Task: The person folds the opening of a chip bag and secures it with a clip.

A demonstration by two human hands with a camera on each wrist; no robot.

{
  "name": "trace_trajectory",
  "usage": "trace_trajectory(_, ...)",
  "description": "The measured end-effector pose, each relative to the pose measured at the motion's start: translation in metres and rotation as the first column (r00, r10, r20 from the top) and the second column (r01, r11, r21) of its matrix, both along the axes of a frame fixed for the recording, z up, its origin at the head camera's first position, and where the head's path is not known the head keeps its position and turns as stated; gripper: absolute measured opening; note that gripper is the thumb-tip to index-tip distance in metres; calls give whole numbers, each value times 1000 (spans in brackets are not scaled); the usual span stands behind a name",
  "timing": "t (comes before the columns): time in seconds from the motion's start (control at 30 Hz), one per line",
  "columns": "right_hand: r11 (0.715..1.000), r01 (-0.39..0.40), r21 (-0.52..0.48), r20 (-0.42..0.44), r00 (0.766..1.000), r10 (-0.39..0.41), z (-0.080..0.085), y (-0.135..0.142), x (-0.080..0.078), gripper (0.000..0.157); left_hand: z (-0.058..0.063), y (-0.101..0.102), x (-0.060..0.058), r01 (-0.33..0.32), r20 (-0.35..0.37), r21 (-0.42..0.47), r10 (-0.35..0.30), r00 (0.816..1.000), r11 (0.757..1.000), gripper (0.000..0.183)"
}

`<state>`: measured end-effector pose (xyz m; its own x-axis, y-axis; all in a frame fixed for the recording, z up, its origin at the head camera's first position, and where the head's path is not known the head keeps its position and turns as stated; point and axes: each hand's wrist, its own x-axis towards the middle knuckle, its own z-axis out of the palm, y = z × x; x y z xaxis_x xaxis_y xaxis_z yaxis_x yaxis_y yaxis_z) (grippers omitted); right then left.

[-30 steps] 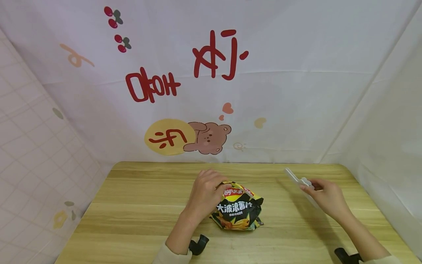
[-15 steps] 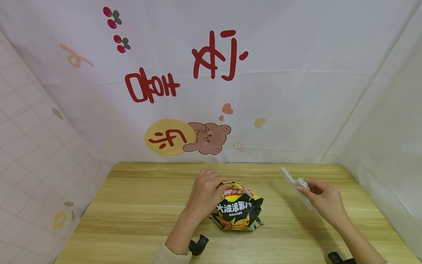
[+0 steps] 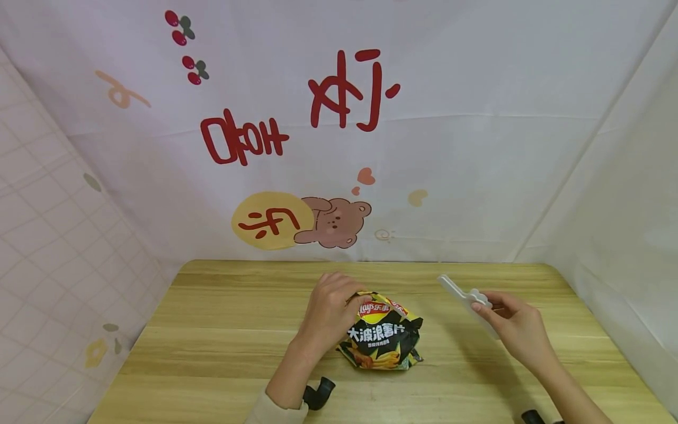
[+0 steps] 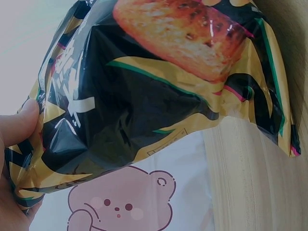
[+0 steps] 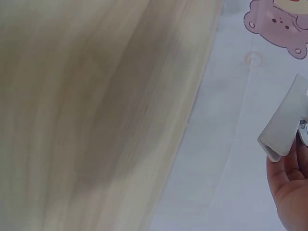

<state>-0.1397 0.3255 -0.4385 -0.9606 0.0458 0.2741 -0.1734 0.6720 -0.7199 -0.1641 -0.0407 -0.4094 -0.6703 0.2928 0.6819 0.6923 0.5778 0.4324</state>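
A black and yellow Lay's potato chip bag (image 3: 382,344) sits on the wooden table, its upper right part creased. My left hand (image 3: 329,309) grips the bag's upper left edge; in the left wrist view the thumb presses on the printed front of the bag (image 4: 139,106). To the right, apart from the bag and above the table, my right hand (image 3: 521,330) pinches a long white plastic bag clip (image 3: 457,290) by its scalloped grip. The right wrist view has only part of this clip (image 5: 286,118) at its right edge, where the fingers hold it.
The wooden table (image 3: 222,330) ends against a white cloth backdrop (image 3: 477,176) with a printed bear and red characters. Cloth walls also stand at left and right. Black curved pieces (image 3: 319,393) sit by both wrists.
My right hand has moved a little to the left with the white clip, closer to the chip bag. The left hand and the bag have stayed in place.
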Motion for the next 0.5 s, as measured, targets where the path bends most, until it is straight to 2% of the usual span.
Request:
trace_trajectory(0.3,1000,-31,5,-70,997,31,2,-8,6,25,-1,0,0,-3,2,-4,3,1000,1000,13)
trace_trajectory(0.5,995,-85,44,-120,989,90,2,-14,11,18,-2,0,0,-4,-4,-8,4,1000,1000,13)
